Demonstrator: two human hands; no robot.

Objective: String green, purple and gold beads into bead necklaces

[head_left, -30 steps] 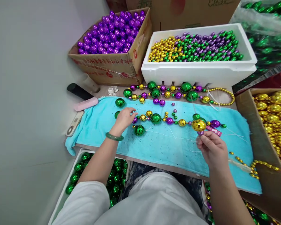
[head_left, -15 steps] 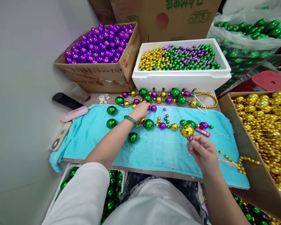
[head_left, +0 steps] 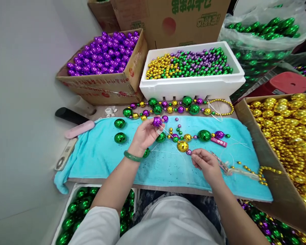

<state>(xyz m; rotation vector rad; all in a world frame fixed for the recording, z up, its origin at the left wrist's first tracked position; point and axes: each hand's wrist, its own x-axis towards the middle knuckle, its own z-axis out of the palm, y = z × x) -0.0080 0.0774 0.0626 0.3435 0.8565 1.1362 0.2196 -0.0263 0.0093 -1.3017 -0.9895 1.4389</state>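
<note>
Between the fingers of my left hand (head_left: 146,135) is a shiny purple bead (head_left: 157,121), with a white string (head_left: 165,130) running from it toward my right hand. My right hand (head_left: 205,163) pinches the strand beside a small lilac bead (head_left: 188,152); a large gold bead (head_left: 183,146) and a small green bead (head_left: 175,139) sit further up the same strand. Behind them a beaded strand lies across the blue towel (head_left: 99,156), including a big green bead (head_left: 204,135) and a purple bead (head_left: 219,134). Loose small beads (head_left: 179,126) rest nearby, and another purple bead (head_left: 165,118) lies beyond my left hand.
A finished-looking bead necklace (head_left: 194,109) lies behind the towel. Further back stand a carton of purple beads (head_left: 91,85) and a white foam box (head_left: 193,83). A carton of gold beads (head_left: 267,149) borders the right side. Two green beads (head_left: 120,137) lie at left.
My left hand has picked up a purple bead and come back toward me. My right hand has moved left with the gold bead strand, bringing the two hands closer.
</note>
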